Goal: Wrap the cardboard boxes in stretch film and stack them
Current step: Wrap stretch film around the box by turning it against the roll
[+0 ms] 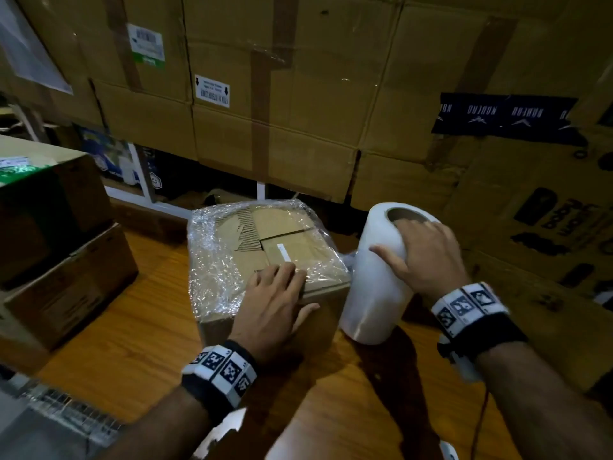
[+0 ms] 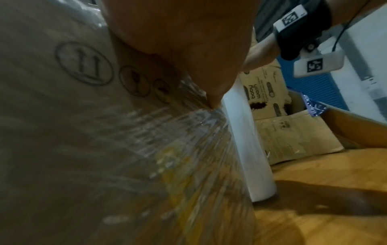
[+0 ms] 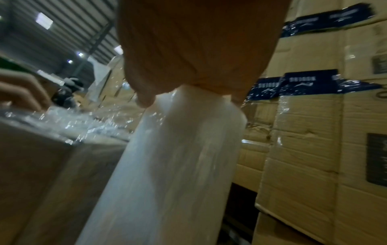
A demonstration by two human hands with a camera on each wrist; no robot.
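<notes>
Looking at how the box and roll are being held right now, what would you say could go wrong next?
1. The left hand only presses flat on the box; a hard pull on the film could slide or tip it.
2. The right hand holds the roll at its top end alone, so the tilted roll may slip from that grip.
3. The film looks bunched on the left side and may tear or wrap unevenly.

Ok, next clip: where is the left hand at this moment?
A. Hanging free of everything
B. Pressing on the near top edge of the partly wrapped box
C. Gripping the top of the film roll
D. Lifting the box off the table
B: the left hand lies with straight fingers on the near top edge of the partly wrapped box, thumb down its front face, while the right hand grips the upright film roll.
</notes>
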